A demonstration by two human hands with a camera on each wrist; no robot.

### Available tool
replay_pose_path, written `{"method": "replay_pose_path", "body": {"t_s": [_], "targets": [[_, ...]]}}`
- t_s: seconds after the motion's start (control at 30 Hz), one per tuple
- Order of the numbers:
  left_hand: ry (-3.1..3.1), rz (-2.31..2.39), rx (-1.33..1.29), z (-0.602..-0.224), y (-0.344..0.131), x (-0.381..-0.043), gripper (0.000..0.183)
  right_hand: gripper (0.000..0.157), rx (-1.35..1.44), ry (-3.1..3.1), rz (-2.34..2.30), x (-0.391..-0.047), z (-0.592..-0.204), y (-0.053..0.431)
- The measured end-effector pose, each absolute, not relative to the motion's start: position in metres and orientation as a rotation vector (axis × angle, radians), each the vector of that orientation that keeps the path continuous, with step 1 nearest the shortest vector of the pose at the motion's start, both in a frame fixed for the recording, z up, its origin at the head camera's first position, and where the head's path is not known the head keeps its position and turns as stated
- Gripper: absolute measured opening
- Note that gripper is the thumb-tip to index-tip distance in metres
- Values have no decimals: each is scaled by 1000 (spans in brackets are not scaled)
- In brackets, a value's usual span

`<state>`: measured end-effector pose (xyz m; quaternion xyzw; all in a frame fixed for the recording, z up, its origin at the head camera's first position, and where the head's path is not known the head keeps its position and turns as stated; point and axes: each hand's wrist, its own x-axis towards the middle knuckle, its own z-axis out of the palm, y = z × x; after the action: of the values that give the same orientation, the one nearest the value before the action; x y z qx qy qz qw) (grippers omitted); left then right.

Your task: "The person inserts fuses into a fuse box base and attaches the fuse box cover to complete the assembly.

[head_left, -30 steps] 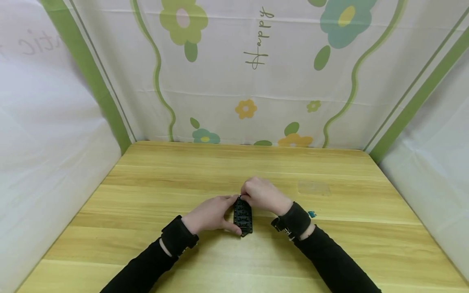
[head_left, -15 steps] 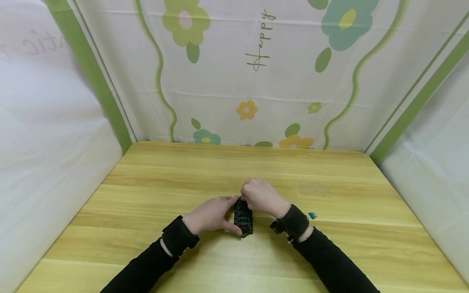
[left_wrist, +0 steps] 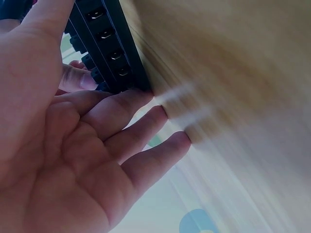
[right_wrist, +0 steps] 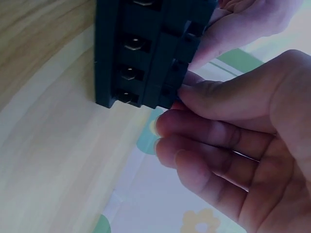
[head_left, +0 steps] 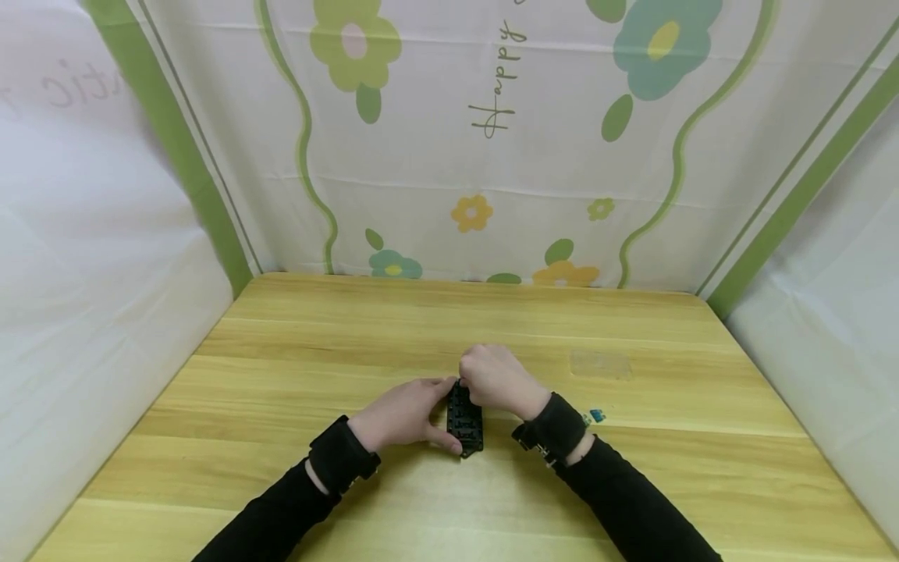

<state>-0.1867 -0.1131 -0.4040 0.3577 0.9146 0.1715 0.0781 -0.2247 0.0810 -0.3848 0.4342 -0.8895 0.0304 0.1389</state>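
A black fuse block (head_left: 465, 421) with side rows of screw terminals stands lengthwise near the table's middle. My left hand (head_left: 402, 412) grips it from the left, thumb at the near end and fingers by the far end. In the left wrist view, several fingertips (left_wrist: 181, 140) reach past the block's end. At the far end, my right hand (head_left: 502, 381) has thumb and index finger pinched together. A sliver of a small red piece (right_wrist: 178, 104) shows below that thumb in the right wrist view; the rest is hidden by the fingers.
Small blue and green pieces (head_left: 597, 415) lie on the wooden table (head_left: 316, 328), just beyond the right wristband (head_left: 558, 428). Farther back on the right is a flat clear plastic cover (head_left: 600, 364). A white flowered cloth (head_left: 421, 156) encloses the back and sides.
The right wrist has shifted slightly left and down, leaving more of the blue and green pieces visible. The left hand keeps its grip on the fuse block, which stays in place.
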Motion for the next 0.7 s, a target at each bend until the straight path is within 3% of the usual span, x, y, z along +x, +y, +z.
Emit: {"method": "replay_pose_path", "body": {"t_s": [0.3, 0.57, 0.7], "targets": [[2747, 488, 1059, -403, -113, -187, 103, 44, 1287, -2556, 89, -226, -385, 81], [2744, 478, 1051, -405, -113, -185, 105, 19, 1347, -2683, 290, -227, -384, 88], [2750, 477, 1046, -404, -113, -185, 105, 18, 1367, -2705, 303, -228, -382, 89]]}}
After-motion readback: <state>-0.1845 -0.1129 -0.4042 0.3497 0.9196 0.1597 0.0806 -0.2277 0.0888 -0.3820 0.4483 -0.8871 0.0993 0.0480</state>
